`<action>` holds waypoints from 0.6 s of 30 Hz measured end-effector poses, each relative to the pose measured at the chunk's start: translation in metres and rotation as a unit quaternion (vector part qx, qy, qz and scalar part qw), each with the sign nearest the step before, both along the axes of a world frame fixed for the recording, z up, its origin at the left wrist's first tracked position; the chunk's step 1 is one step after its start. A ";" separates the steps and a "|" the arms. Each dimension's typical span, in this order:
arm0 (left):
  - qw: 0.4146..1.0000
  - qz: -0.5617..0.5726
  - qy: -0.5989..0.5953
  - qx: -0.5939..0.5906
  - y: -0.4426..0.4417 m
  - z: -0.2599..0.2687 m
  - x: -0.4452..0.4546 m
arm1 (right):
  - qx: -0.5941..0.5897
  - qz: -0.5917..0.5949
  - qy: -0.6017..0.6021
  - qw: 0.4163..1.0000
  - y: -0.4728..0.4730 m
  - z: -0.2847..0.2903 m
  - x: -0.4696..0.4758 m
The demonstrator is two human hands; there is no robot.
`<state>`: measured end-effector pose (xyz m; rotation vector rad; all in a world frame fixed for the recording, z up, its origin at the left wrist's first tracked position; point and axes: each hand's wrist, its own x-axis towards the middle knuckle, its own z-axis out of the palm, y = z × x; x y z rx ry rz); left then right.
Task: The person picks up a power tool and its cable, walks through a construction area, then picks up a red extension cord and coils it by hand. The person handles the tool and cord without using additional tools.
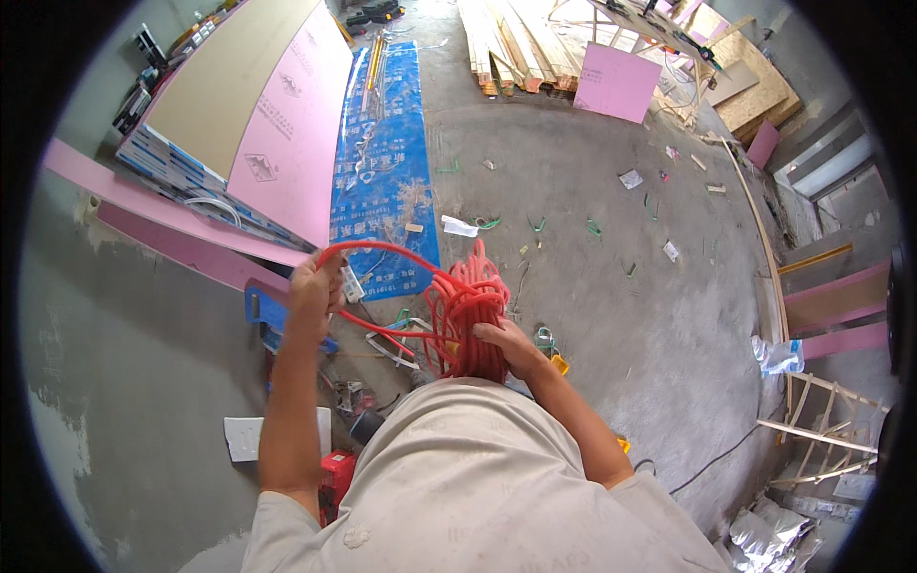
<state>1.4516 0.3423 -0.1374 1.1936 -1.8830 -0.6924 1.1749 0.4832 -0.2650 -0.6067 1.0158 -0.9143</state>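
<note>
A thick bundle of red hose or cable hangs upright in front of my shirt, with loops wrapped across its middle. My right hand grips the bundle's right side, thumb over the front. Out to the left, my left hand is closed around a length of the same red line. From that hand one run arches over to the bundle's top, and another run goes back lower down. A short red end shows near the lower run. Palm and fingertips of the left hand are partly hidden.
Pink-faced boards stand stacked at the left beside a blue printed sheet on the concrete floor. Timber lies at the back. Scraps litter the floor. A wooden ladder-like frame and a dark cable lie right.
</note>
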 end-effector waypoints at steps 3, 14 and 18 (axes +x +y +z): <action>0.993 -0.010 -0.086 -0.084 0.022 0.068 -0.013 | 0.018 -0.067 -0.063 0.996 0.006 -0.007 -0.005; 0.983 -0.078 -0.138 0.090 -0.002 0.107 0.054 | 0.026 -0.068 0.003 0.997 0.008 0.000 0.007; 0.947 -0.179 -0.155 0.216 0.014 0.096 0.024 | 0.019 -0.057 0.040 0.997 0.011 0.016 0.010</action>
